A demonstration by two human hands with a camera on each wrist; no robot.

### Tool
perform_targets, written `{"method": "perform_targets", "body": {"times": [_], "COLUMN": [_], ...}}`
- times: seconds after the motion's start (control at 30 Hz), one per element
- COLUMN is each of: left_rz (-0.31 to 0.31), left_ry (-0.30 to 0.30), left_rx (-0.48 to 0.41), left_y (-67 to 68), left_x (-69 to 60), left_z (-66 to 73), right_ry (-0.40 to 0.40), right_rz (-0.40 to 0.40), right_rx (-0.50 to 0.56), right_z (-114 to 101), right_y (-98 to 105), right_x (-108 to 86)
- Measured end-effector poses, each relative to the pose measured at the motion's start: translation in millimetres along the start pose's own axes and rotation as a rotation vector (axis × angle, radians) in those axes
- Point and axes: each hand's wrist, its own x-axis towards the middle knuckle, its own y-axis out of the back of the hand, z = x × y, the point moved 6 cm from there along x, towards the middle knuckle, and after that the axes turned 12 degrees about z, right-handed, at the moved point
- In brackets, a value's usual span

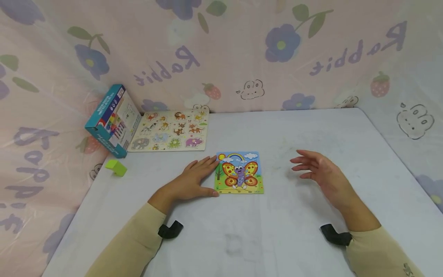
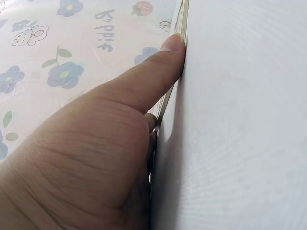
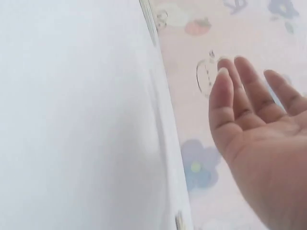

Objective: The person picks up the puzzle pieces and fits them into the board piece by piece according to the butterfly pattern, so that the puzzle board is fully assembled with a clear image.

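Observation:
A small square butterfly picture board (image 1: pixel 240 173) lies flat on the white table. My left hand (image 1: pixel 194 181) rests at its left edge, fingers fairly straight and spread, with the thumb at the lower left corner. From the left wrist, the thumb of the left hand (image 2: pixel 105 124) touches the board's thin edge (image 2: pixel 183 19). To the right of the board, my right hand (image 1: pixel 323 173) hovers apart from it, holding nothing. Relaxed, slightly bent fingers show on the right hand (image 3: pixel 264 120) in the right wrist view.
At the back left stands a teal box (image 1: pixel 117 119), beside a wooden board with animal pieces (image 1: pixel 169 130). A lime-green block (image 1: pixel 116 167) sits near the table's left edge. Behind the table (image 1: pixel 277 231) hangs a patterned curtain (image 1: pixel 228 46).

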Motion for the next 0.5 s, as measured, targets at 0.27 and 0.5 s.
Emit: {"method": "perform_targets", "body": {"times": [0.27,0.5], "left_rz": [-0.001,-0.005], "left_ry": [0.003,0.006], "left_rx": [0.007,0.013], "left_y": [0.5,-0.9], "left_x": [0.9,1.0], "left_z": [1.6,0.1], "right_ry": [0.034,-0.029], "right_rz": [-0.050,0.063], "right_rx": [0.284,0.285], "right_z": [-1.7,2.5], "right_y": [51.6,82.6], "right_x": [-1.4,-6.1]}}
